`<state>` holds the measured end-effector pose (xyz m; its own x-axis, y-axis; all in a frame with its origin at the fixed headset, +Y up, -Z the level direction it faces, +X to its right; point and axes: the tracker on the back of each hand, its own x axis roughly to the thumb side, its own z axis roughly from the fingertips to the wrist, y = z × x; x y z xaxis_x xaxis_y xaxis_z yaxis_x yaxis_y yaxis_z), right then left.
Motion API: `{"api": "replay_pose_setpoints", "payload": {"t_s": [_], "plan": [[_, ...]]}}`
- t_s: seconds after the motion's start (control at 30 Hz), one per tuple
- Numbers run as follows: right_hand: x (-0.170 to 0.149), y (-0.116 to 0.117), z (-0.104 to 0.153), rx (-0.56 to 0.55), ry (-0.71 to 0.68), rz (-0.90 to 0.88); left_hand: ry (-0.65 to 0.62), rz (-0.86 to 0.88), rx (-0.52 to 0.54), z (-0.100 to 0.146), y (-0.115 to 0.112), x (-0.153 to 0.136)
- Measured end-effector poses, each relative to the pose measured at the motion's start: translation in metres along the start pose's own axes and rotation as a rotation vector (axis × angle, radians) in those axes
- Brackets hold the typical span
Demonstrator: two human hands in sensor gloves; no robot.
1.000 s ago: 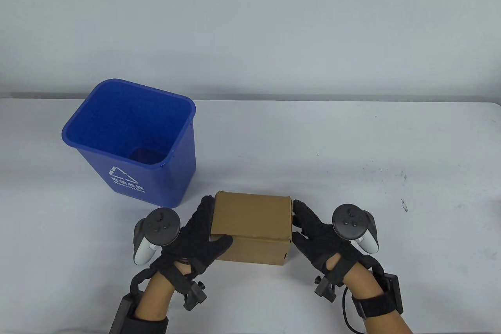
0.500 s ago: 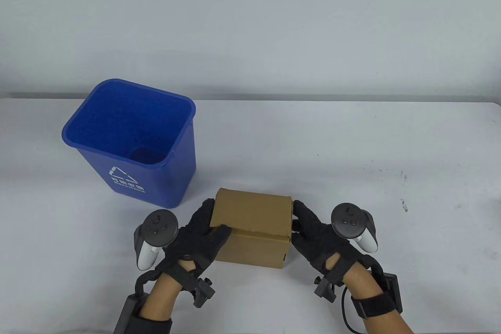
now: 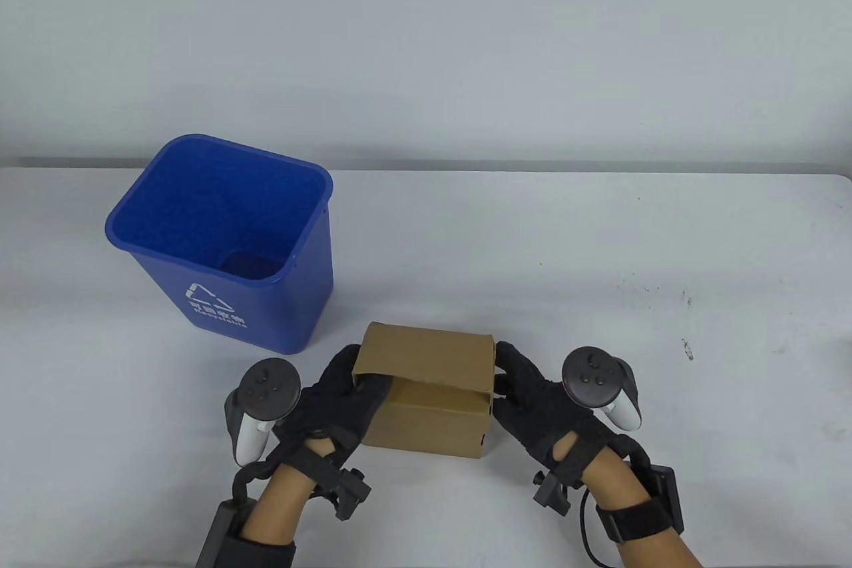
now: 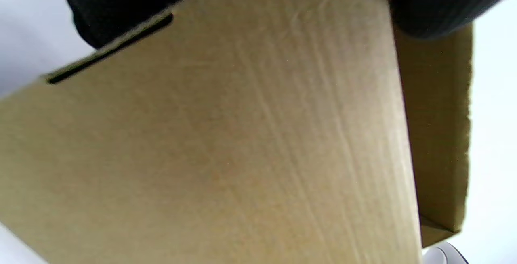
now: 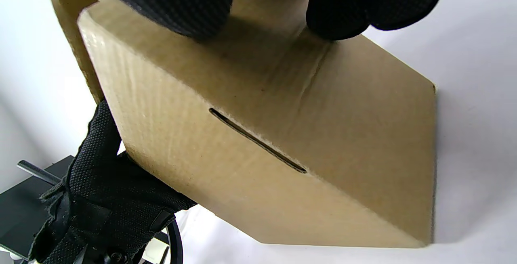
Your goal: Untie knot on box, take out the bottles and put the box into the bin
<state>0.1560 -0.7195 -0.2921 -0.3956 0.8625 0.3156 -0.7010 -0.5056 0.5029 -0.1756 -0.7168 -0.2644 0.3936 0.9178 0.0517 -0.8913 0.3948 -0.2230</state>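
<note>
A brown cardboard box [image 3: 426, 411] stands on the white table near the front edge. Its lid [image 3: 423, 355] is raised a little at the front. My left hand [image 3: 346, 395] grips the lid's left end, with the thumb tucked under the raised edge. My right hand [image 3: 526, 395] holds the box's right end, fingers [image 5: 169, 1] curled over its upper edge. The box [image 4: 242, 135] fills the left wrist view. The blue bin [image 3: 293, 308] stands open to the box's back left. No string or bottles show.
The bin's rim lies close to the box's back left corner. A few dark specks mark the table [image 3: 652, 291] to the right. A light wall rises behind the table's far edge.
The lid's front edge has lifted off the box. My left thumb has slid from on top of the lid to under it. The right hand has barely moved.
</note>
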Motion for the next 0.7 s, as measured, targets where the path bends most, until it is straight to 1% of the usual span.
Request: {"api": "replay_pose_setpoints", "payload": {"t_s": [0.1, 0.2, 0.37, 0.4, 0.43, 0.5, 0.6, 0.63, 0.7], "plan": [[0.0, 0.0, 0.0, 0.003, -0.003, -0.003, 0.053, 0.025, 0.012, 0.0, 0.003, -0.002], [-0.002, -0.001, -0.001, 0.008, -0.005, -0.021, 0.088, 0.112, -0.024, -0.002, 0.007, -0.006], [-0.002, -0.001, -0.001, 0.008, -0.009, -0.031, 0.111, 0.121, -0.051, -0.004, 0.01, -0.003], [-0.003, -0.001, -0.001, 0.009, -0.007, -0.039, 0.098, 0.124, -0.064, -0.005, 0.01, -0.002], [-0.004, -0.001, -0.001, 0.012, -0.003, -0.041, 0.088, 0.129, -0.09, -0.005, 0.009, -0.002], [-0.008, -0.002, -0.001, 0.03, 0.013, -0.045, 0.053, 0.165, -0.201, -0.006, 0.008, 0.0], [-0.013, -0.002, -0.002, 0.048, 0.02, -0.124, 0.012, 0.116, -0.297, -0.009, 0.008, -0.006], [-0.014, -0.002, -0.002, 0.051, 0.024, -0.135, 0.0, 0.112, -0.314, -0.009, 0.008, -0.009], [-0.013, -0.005, 0.0, 0.086, 0.043, -0.16, -0.003, 0.171, -0.339, -0.009, 0.01, -0.017]]}}
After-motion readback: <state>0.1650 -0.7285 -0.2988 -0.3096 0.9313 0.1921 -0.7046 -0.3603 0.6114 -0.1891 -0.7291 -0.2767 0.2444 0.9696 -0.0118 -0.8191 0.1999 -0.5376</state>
